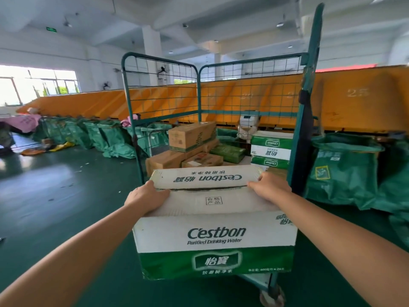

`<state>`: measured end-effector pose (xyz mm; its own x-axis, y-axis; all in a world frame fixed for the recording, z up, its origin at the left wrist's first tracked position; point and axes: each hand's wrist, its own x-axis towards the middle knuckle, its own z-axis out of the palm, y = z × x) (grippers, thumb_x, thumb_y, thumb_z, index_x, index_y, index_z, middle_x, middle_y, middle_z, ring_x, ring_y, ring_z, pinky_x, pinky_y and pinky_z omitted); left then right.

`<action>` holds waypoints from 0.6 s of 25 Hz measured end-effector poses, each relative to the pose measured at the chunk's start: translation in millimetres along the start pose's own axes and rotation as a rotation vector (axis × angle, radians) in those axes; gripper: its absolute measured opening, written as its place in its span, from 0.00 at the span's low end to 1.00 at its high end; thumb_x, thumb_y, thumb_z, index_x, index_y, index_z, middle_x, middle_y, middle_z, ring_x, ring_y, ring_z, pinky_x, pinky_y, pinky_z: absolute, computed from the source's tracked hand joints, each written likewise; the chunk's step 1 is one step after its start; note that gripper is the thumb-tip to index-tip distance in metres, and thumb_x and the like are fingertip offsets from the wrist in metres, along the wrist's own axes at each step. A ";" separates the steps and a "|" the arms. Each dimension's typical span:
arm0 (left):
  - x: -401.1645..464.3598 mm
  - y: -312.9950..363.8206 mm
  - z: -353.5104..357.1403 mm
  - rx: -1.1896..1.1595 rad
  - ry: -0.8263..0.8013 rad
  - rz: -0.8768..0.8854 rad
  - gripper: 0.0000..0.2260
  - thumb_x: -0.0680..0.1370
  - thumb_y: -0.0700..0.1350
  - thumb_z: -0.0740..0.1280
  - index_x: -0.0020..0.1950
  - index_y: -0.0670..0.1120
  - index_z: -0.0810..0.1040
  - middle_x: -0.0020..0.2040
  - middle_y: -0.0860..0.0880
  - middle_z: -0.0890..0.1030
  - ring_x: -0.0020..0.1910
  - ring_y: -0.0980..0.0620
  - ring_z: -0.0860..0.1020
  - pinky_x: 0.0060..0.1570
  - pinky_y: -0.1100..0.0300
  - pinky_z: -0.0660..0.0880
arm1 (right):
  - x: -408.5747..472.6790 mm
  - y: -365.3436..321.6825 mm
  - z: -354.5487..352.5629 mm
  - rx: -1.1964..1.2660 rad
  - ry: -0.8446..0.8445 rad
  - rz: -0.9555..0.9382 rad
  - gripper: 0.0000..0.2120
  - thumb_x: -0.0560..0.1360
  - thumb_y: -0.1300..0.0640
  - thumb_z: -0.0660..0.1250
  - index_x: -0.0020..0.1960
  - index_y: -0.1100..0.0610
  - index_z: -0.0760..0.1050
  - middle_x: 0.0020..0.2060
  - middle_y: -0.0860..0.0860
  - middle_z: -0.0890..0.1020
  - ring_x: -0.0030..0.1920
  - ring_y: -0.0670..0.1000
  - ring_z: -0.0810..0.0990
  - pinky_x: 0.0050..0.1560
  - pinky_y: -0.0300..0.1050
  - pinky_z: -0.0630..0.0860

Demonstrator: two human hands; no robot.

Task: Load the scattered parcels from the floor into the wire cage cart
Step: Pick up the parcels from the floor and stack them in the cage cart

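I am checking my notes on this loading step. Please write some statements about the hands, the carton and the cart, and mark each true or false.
1. Both hands hold the C'estbon water carton. True: left hand, right hand.
2. The wire cage cart holds no parcels. False: several boxes lie inside.
3. The stacked C'estbon cartons stand at the cart's right side. True.
4. The held carton is brown. False: white and green.

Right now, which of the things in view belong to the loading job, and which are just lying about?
Job:
water carton, held by left hand and right hand
wire cage cart
brown boxes and stacked water cartons already in the cart

Lying about:
green sacks
orange chutes
pink bag
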<state>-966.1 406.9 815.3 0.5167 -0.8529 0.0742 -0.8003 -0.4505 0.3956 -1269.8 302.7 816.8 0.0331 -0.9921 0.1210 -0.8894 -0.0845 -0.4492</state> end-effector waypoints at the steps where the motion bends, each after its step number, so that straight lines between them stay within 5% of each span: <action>1: 32.1 8.3 9.8 -0.013 -0.007 0.022 0.24 0.77 0.62 0.59 0.67 0.49 0.69 0.59 0.46 0.78 0.56 0.45 0.77 0.54 0.55 0.75 | 28.9 -2.1 5.2 -0.001 0.018 0.013 0.20 0.75 0.39 0.62 0.56 0.55 0.74 0.49 0.52 0.80 0.48 0.54 0.79 0.34 0.42 0.68; 7: 208.9 66.1 39.6 -0.108 -0.065 0.130 0.25 0.77 0.60 0.60 0.70 0.48 0.67 0.58 0.47 0.79 0.49 0.47 0.78 0.48 0.56 0.77 | 187.1 -22.0 18.4 -0.077 0.136 0.087 0.16 0.73 0.38 0.63 0.48 0.51 0.75 0.41 0.49 0.78 0.43 0.51 0.78 0.45 0.46 0.78; 11: 299.4 108.6 58.2 -0.193 -0.107 0.173 0.25 0.77 0.56 0.62 0.72 0.49 0.66 0.56 0.49 0.79 0.44 0.50 0.77 0.36 0.60 0.72 | 275.2 -18.8 29.8 -0.103 0.187 0.178 0.15 0.74 0.39 0.63 0.49 0.51 0.74 0.53 0.52 0.75 0.49 0.55 0.77 0.45 0.46 0.76; 15: 387.5 140.7 101.4 -0.304 -0.188 0.197 0.26 0.77 0.55 0.65 0.73 0.50 0.64 0.56 0.49 0.76 0.46 0.51 0.77 0.44 0.58 0.78 | 369.2 -1.2 60.4 -0.124 0.202 0.222 0.15 0.74 0.43 0.63 0.52 0.54 0.74 0.58 0.55 0.68 0.48 0.57 0.76 0.49 0.48 0.76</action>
<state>-909.4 -13.7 806.9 0.2758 -0.9610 0.0184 -0.7373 -0.1993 0.6455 -1229.0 -69.2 808.5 -0.2484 -0.9455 0.2106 -0.9139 0.1566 -0.3745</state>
